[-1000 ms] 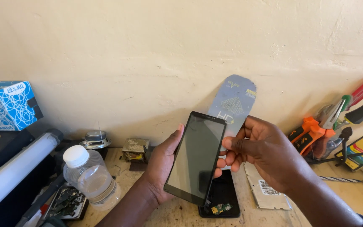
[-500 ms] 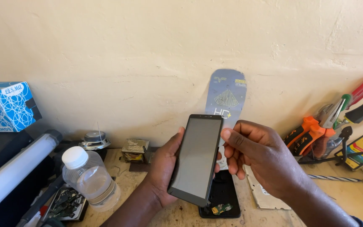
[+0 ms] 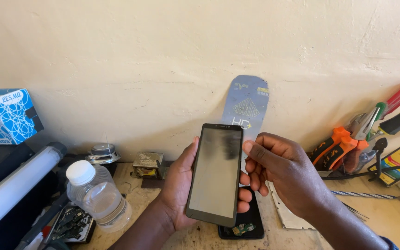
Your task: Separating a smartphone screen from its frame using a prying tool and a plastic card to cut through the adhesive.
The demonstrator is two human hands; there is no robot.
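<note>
Cradling phone screen [image 3: 216, 173] — both hands

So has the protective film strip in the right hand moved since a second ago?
Yes. The protective film strip, pinched by the right hand, has swung upright and leftward against the wall crack, now rising behind the phone screen in the left hand.

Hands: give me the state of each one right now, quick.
Left hand: closed around the phone screen panel, holding it upright.
Right hand: fingers curled, pinching the blue protective film at the panel's right edge.
</note>
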